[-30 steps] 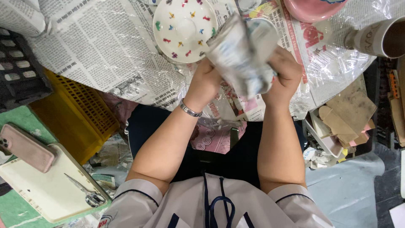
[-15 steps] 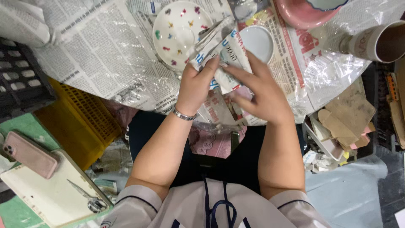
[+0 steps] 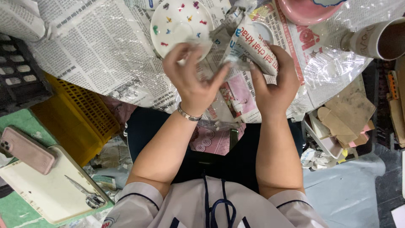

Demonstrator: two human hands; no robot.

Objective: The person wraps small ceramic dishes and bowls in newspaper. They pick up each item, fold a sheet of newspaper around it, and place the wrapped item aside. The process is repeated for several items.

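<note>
1. While both forearms reached up from the lap over the counter's newspaper cover, the right hand was clenched around a newspaper-wrapped bundle, fingers curled over its far side and thumb against the near side
2. That bundle stood tilted, its upper end leaning toward the left, just above the right palm and beside a white saucer with small coloured motifs
3. The left hand was spread loose, fingers apart, its fingertips touching the saucer's near rim and the crumpled paper trailing off the bundle; whether it pinched that paper could not be told
4. A silver bracelet sat on the left wrist
5. The saucer lay flat on clear plastic film stretched over the newspaper, at the far edge of view
6. A pink bowl sat at the top, well apart from the right hand, and a cream mug lay on its side at the far right
7. A yellow plastic crate stood below the counter edge on the left, next to a dark crate
8. Lower left, a pink phone and a pair of scissors rested on a cream tray
9. Scraps of brown cardboard were heaped in a bin on the right
</note>
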